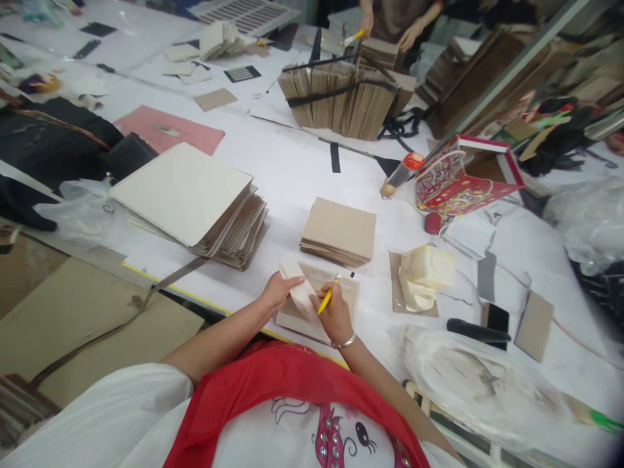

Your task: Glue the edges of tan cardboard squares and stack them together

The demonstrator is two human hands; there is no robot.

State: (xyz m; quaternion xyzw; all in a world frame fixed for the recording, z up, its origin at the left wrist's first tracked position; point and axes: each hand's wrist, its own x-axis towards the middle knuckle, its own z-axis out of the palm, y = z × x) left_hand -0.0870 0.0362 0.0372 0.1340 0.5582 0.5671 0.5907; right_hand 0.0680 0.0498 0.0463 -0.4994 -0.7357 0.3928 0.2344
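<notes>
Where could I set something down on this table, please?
Bare tabletop shows between the tall board stack and the small board stack, and between the pink sheet and the strapped bundle. It is crowded around the right hand, and by the red gift bag.

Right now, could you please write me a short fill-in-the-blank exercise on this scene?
The right hand holds a tool whose handle is ____ in colour.
The fingers of the left hand pinch a strip that is ____ in colour.
From the wearer's view, the small stack sits to the ____ of the big stack.

Missing words: yellow; white; right.
</notes>
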